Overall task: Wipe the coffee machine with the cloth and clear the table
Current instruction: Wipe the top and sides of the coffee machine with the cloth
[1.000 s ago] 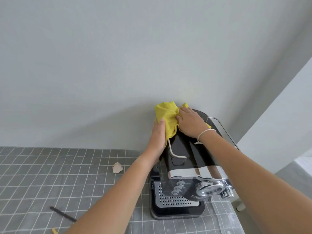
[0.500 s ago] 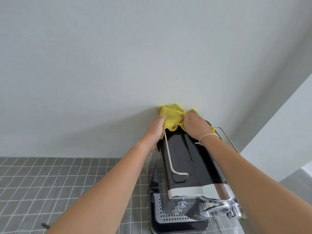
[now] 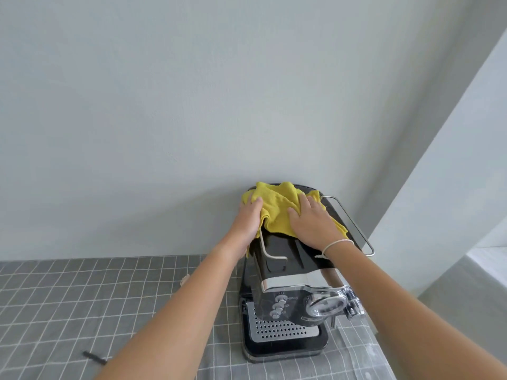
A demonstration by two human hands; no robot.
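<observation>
Hands of a person reach forward from the bottom edge toward a coffee machine (image 3: 285, 305) standing at about 5 o'clock in the view, on the right end of a grey checked tabletop (image 3: 82, 305), its back close to a pale wall (image 3: 192, 105). The machine's long axis runs from 6 toward 12 o'clock, with the perforated drip tray (image 3: 279, 327) and round chrome dial (image 3: 325, 304) facing the viewer at 6 o'clock. A yellow cloth (image 3: 277, 212) lies bunched over the far top end. The left hand (image 3: 247, 218) grips the cloth's left edge at the machine's side, fingers curled round the fabric. The right hand (image 3: 312, 223) presses flat on the cloth, fingers straight and spread, with a thin white band (image 3: 336, 244) at the wrist. Much of the machine's top is hidden by the cloth and hands. A small pale scrap (image 3: 185, 279) is mostly hidden behind the left forearm. At 8 o'clock lies a small dark stick-like item (image 3: 94, 357), too small to identify.
</observation>
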